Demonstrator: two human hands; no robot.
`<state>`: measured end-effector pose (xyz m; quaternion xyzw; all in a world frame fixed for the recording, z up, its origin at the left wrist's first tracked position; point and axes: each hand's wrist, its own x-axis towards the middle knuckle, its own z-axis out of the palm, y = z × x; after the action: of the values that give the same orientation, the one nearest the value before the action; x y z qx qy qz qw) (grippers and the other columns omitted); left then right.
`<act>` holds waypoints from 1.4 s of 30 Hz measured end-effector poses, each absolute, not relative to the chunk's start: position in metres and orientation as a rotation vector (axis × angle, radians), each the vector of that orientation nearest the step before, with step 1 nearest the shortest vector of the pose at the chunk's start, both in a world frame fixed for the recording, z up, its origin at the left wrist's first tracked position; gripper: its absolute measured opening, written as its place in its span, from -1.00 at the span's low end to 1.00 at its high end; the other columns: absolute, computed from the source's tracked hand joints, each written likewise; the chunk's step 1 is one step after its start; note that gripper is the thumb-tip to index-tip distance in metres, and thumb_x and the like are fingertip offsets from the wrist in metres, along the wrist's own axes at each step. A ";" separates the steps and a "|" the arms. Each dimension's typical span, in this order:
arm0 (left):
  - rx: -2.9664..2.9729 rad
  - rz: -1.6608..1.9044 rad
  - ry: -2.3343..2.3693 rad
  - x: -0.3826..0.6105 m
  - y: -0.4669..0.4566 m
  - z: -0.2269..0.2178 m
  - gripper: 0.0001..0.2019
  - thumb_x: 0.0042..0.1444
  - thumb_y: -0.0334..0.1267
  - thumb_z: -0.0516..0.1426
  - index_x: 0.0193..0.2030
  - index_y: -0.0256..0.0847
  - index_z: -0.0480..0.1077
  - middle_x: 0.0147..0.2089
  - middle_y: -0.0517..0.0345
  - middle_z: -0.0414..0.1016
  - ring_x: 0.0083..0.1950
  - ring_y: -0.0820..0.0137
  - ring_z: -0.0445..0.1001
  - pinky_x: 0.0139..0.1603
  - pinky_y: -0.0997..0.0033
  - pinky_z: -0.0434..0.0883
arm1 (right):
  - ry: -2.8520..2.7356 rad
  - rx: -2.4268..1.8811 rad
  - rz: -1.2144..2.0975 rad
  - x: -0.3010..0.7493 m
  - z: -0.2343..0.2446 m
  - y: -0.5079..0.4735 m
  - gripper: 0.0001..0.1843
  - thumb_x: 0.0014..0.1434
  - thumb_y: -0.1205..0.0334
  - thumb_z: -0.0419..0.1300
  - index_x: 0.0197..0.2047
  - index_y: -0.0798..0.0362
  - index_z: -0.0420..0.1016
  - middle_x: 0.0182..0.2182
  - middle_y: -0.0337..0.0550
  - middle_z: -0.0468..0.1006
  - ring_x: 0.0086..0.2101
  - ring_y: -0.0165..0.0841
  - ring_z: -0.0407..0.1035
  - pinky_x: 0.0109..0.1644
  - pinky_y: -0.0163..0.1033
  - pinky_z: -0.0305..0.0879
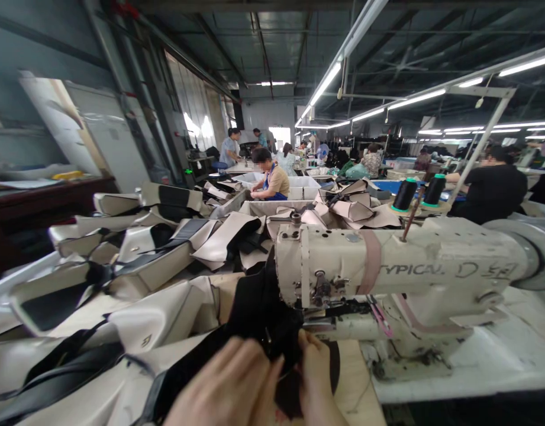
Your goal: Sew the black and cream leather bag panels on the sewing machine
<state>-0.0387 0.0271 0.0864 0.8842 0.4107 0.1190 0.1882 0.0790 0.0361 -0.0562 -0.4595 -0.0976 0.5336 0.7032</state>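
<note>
We have the floppy black sheet-like piece (254,305) at the needle end of the cream-painted metal sewing machine (414,251), against both our hands. Our right hand (315,370) has its grip narrow on the piece; our left hand (228,384) is blurred, and we cannot tell whether its grip holds. Left of the machine we see heaped boxy cream-and-black pieces (159,313); behind it, two black thread cones (404,195). The machine's head overhangs our work. Both hands reach forward, left knuckles up.

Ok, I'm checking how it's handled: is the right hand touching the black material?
Touching: in the head view, the right hand meets the black material's edge, no gap showing.
</note>
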 end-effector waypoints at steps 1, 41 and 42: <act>2.474 0.246 1.146 -0.034 0.014 0.072 -0.70 0.10 -0.04 -0.03 -0.30 -0.03 0.49 -0.19 0.06 0.53 -0.06 0.18 0.43 0.00 0.26 0.35 | -0.220 -1.017 1.183 0.080 -0.056 0.035 -0.66 -0.10 0.02 0.21 -0.42 0.17 0.48 -0.58 -0.16 0.46 -0.56 -0.40 0.30 -0.54 -0.36 0.14; 2.036 0.237 1.845 0.031 0.082 -0.012 -0.49 0.22 -0.13 -0.21 -0.40 -0.34 0.48 -0.31 -0.16 0.56 -0.20 0.24 0.51 -0.23 0.38 0.29 | -0.128 -1.156 1.156 0.086 -0.054 0.036 -0.57 -0.21 -0.06 0.31 -0.48 0.20 0.48 -0.79 -0.38 0.16 -0.73 -0.55 0.00 -0.68 -0.41 -0.06; 2.037 0.240 1.843 0.031 0.082 -0.011 -0.50 0.22 -0.13 -0.20 -0.41 -0.34 0.48 -0.32 -0.15 0.56 -0.20 0.25 0.51 -0.23 0.39 0.29 | -0.137 -1.155 1.161 0.087 -0.055 0.035 -0.57 -0.23 -0.08 0.31 -0.52 0.19 0.46 -0.79 -0.38 0.14 -0.73 -0.56 -0.02 -0.67 -0.41 -0.08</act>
<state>0.0306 0.0817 -0.0113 0.7252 0.6560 0.0854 0.1909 0.0871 0.0354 -0.0550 -0.5145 -0.0611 0.5173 0.6811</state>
